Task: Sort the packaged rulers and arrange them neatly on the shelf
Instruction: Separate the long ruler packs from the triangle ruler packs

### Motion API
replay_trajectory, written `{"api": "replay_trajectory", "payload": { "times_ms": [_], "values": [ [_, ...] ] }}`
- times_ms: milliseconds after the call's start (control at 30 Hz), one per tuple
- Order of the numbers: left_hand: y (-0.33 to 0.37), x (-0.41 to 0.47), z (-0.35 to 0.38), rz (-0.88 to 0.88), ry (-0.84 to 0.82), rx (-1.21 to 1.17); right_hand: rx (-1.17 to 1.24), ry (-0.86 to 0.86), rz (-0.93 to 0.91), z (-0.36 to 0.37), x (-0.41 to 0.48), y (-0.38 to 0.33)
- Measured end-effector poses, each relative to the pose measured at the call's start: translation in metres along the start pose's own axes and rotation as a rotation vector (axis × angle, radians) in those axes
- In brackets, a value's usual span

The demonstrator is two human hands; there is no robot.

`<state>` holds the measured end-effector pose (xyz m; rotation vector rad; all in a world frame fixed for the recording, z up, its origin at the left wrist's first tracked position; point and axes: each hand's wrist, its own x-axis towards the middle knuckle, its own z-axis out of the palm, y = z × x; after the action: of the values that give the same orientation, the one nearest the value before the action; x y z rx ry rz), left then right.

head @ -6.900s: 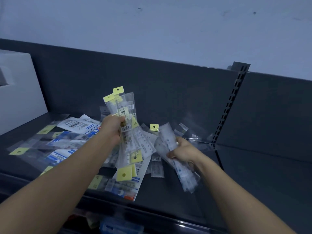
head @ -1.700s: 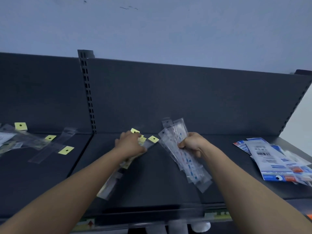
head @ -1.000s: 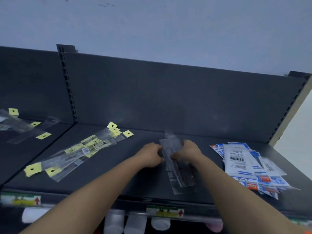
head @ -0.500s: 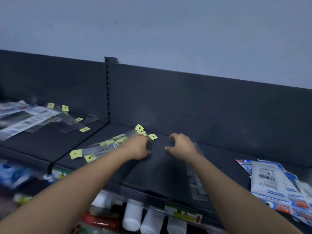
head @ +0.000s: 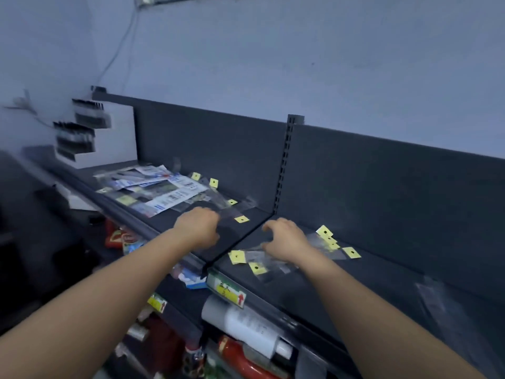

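Left hand curled, empty? cannot tell | right hand fingers spread, empty | risk: it bumps the clear yellow-tagged ruler packs off the dark metal shelf edge.

A: Left hand is motion-blurred, fingers curled under, can't tell if it grips anything. Clear packet far right is smeared, contents unreadable.

B: Right hand covers the middle of the ruler packets. Price tag print is too small. Both arms are cut off at the bottom edge.
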<state>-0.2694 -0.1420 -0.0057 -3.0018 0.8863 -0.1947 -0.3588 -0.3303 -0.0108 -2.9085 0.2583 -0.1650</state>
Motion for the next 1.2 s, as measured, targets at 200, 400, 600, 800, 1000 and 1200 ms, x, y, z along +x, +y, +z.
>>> {"api": "replay_trajectory", "payload": {
  "times_ms": [200,400,600,800,1000,1200],
  "values": [
    [-0.096,0.018,0.013,-0.081,-0.013,-0.002,0.020,-0.056,-0.009,0.030,0.061,-0.068],
    [-0.175,0.043,0.029,-0.091,-0.043,-0.004,0.019,-0.086,0.039,0.057,0.116,-0.119],
    [-0.224,0.069,0.046,-0.080,-0.068,0.025,0.010,-0.170,0.054,0.077,0.162,-0.155],
    [-0.263,0.110,0.060,-0.116,-0.078,-0.025,0.028,-0.147,0.015,0.097,0.221,-0.179],
    [-0.298,0.162,0.072,-0.188,-0.070,-0.045,0.020,-0.197,-0.033,0.104,0.284,-0.192],
    [-0.338,0.203,0.086,-0.283,-0.106,-0.103,0.004,-0.191,-0.009,0.115,0.336,-0.201]
  ]
}}
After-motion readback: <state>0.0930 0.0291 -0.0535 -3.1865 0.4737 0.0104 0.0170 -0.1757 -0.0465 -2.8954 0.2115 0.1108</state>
